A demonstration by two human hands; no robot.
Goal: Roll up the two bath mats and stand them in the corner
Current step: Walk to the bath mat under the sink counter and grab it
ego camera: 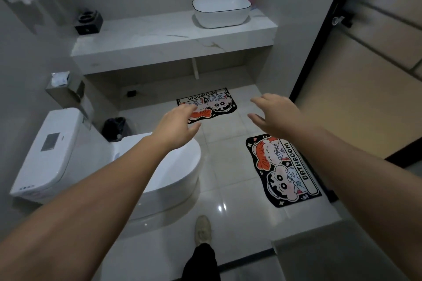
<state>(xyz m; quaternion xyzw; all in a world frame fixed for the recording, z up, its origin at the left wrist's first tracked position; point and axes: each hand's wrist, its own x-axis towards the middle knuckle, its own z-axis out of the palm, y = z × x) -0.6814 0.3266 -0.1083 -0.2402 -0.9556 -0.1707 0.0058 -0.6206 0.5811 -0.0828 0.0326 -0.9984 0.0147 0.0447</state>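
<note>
Two black cartoon bath mats marked BATHROOM lie flat on the pale tiled floor. The far mat [219, 104] is under the vanity counter, partly covered by my left hand. The near mat [285, 171] lies by the black door frame on the right. My left hand [177, 129] is stretched forward above the toilet bowl's front, fingers spread, holding nothing. Reaching out over the floor between the two mats, my right hand [277, 114] is open and empty too. Both hands are in the air, well above the mats.
A white toilet [68, 155] fills the left side, with a black bin [116, 129] behind it. A marble counter [164, 41] with a white basin [221, 10] spans the back wall. A black-framed door [317, 36] stands on the right. My shoe [202, 230] rests on the floor.
</note>
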